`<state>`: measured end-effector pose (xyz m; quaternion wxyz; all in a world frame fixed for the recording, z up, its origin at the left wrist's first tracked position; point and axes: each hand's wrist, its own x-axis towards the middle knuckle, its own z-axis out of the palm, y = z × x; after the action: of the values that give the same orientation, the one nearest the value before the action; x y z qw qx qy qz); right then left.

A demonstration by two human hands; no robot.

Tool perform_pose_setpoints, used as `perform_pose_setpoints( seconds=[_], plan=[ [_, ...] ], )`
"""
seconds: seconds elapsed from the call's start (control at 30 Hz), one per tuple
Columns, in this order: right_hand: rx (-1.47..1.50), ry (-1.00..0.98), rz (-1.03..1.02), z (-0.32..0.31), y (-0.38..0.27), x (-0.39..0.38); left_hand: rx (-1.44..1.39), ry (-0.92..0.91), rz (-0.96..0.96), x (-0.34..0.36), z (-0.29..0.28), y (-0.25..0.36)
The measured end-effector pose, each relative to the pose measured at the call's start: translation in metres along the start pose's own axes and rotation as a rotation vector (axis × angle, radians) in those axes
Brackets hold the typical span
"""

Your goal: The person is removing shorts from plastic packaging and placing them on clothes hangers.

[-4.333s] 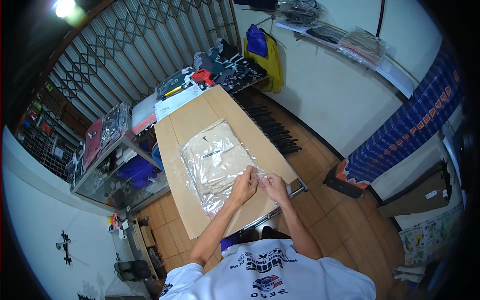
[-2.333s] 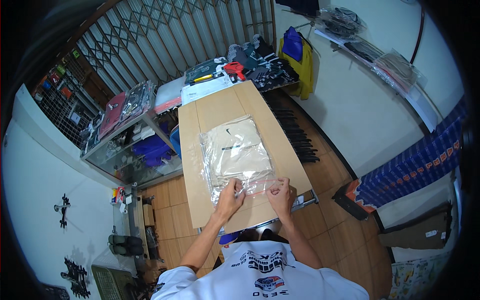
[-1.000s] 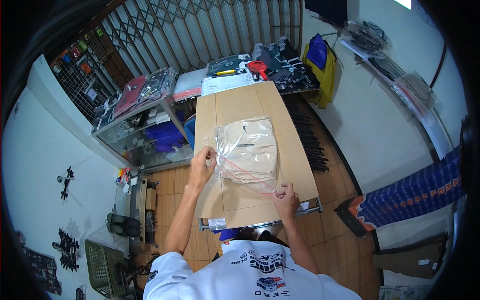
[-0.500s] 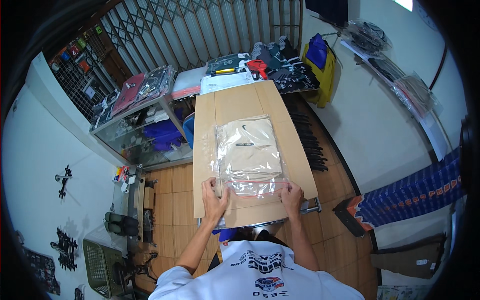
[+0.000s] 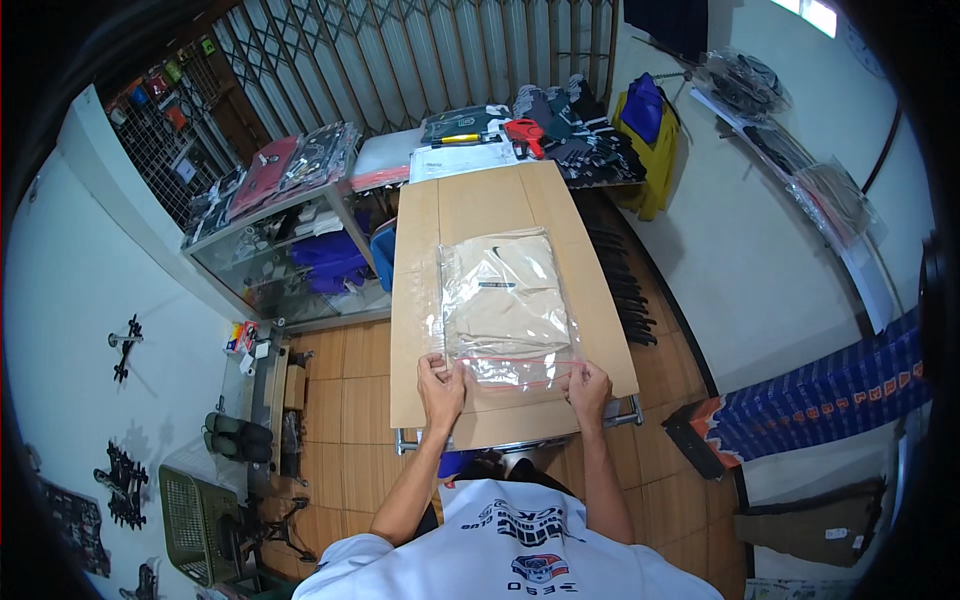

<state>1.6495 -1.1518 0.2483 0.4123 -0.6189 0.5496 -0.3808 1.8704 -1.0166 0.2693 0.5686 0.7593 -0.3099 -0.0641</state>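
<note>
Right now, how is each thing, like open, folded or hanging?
Clear bag: lying flat, mouth open or shut unclear
Beige garment: folded, inside the bag
Left hand's grip: at the bag's near left corner, hold unclear
Right hand's grip: pinched on the near right corner
Metal gate: drawn across
Yellow garment: hanging

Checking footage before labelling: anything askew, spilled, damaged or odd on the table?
Nothing stands out. The beige garment lies folded inside the clear bag, with the left hand and right hand at the bag's near corners. Its creases look normal for thin plastic; I see no spill or tear.
</note>
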Motion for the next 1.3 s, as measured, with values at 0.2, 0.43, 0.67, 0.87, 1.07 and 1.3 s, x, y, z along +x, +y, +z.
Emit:
perform_pose_setpoints(
  seconds=[0.2, 0.43, 0.67, 0.87, 1.07, 1.3],
  plan=[
    [0.071, 0.003, 0.033, -0.004, -0.004, 0.000, -0.232, 0.026, -0.118, -0.003, -0.014, 0.014],
    [0.142, -0.063, 0.208, -0.015, -0.020, -0.006, 0.067, 0.036, 0.139, -0.032, -0.038, 0.008],
    [-0.219, 0.004, -0.081, 0.003, -0.031, -0.053, 0.112, 0.063, 0.212, -0.037, -0.038, 0.006],
    [-0.269, -0.194, -0.287, 0.038, -0.058, -0.071, 0.100, 0.054, 0.313, -0.038, -0.039, 0.006],
    [-0.530, -0.084, -0.615, 0.071, -0.063, -0.051, 0.102, -0.072, 0.366, -0.010, -0.044, 0.033],
    [-0.535, -0.034, -0.672, 0.092, -0.046, -0.023, 0.122, -0.255, 0.392, 0.104, 0.013, 0.030]
  ],
)
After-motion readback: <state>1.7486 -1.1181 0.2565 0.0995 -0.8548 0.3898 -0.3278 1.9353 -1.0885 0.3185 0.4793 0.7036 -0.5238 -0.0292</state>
